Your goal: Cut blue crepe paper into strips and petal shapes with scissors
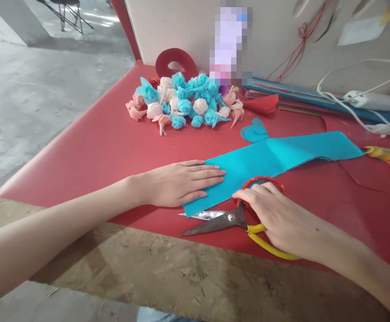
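Surface: red covering [97,147], spread beneath the blue strip and well beyond its left end.
Red ring: a flat roll [188,60], far beyond the blue strip's left end, behind the flowers.
Flowers: a heap of blue, white and pink paper-like blooms [200,106], beyond the blue strip's left half.
Left hand: palm down [184,183], fingers straight and slightly apart, flat on the blue strip's left end.
Scissors: blades spread, pointing left [231,218], along the blue strip's near edge; its corner overlaps the silver blade.
Blue strip: lying slantwise on the surface [255,156].
Rounded blue pieces: overlapping [255,131], at the blue strip's far edge.
Right hand: curled around the scissors' handles [268,214], on the blue strip's near side.
Power strip: white [369,100], beyond the blue strip's right end.
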Tool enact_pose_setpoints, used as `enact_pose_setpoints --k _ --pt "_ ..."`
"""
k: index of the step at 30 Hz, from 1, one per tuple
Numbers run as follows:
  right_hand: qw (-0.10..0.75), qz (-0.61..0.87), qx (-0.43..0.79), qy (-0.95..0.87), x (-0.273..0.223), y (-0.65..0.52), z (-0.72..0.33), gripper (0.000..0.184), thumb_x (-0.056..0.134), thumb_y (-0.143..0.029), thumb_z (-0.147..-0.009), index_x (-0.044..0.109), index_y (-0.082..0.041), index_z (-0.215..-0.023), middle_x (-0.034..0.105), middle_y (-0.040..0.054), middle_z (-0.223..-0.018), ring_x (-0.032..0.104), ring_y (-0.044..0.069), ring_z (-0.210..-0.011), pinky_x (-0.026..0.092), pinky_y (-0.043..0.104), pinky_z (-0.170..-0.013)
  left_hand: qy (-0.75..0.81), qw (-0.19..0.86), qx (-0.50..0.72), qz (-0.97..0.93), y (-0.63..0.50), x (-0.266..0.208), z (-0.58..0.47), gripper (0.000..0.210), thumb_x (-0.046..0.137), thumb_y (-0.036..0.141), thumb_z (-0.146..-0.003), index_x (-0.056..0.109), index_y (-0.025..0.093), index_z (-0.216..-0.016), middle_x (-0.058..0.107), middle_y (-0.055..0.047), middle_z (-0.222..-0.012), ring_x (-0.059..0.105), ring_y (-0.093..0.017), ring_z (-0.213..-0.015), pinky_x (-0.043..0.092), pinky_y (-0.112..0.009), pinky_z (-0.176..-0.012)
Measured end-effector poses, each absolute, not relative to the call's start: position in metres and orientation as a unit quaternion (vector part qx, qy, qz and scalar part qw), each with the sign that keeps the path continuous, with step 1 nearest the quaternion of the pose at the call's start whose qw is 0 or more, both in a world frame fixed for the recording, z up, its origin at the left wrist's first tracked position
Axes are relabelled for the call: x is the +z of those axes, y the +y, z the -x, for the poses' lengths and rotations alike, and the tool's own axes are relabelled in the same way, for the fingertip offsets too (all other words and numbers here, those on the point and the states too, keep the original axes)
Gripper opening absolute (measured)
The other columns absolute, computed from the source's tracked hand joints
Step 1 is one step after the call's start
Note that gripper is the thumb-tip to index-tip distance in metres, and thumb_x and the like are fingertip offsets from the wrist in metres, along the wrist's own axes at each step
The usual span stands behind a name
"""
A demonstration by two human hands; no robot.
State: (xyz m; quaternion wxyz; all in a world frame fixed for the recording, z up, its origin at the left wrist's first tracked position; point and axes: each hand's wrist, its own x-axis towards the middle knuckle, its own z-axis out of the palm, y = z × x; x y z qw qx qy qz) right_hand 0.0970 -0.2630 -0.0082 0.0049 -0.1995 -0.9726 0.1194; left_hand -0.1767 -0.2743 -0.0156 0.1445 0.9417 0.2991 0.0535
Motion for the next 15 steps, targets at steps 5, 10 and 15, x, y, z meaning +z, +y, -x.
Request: enact_pose_setpoints --k 5,10,15 --pt "0.01 0.194 0.118 -0.974 -0.007 -0.262 -0.094 0.05 0.036 0.001 -0.078 0.033 -0.014 -0.126 0.052 0.0126 -0.106 0.042 0.027 -0.087 0.042 0.042 -0.07 0.302 0.146 0.051 -0.941 -0.274 -0.016 0.176 0.049 0.027 0.03 -0.1 0.024 0.013 -0.146 0.026 -0.005 -0.153 0.019 -0.015 -0.142 0.01 -0.033 -0.118" --pt "0.014 0.186 0.107 -0.977 -0.008 -0.267 -0.099 0.053 0.038 -0.001 -0.078 0.031 -0.013 -0.128 0.052 0.0123 -0.104 0.042 0.027 -0.086 0.041 0.041 -0.07 0.294 0.126 0.044 -0.946 -0.274 -0.015 0.177 0.049 0.027 0.03 -0.1 0.027 0.008 -0.144 0.025 -0.007 -0.153 0.017 -0.015 -0.142 0.009 -0.032 -0.118" --pt "0.017 0.175 0.119 -0.977 -0.006 -0.277 -0.104 0.05 0.041 -0.004 -0.076 0.035 -0.013 -0.125 0.052 0.0118 -0.095 0.044 0.027 -0.085 0.042 0.043 -0.072 0.298 0.132 0.044 -0.944 -0.274 -0.015 0.178 0.048 0.027 0.03 -0.1 0.026 0.013 -0.145 0.024 -0.006 -0.153 0.018 -0.015 -0.142 0.01 -0.034 -0.118"
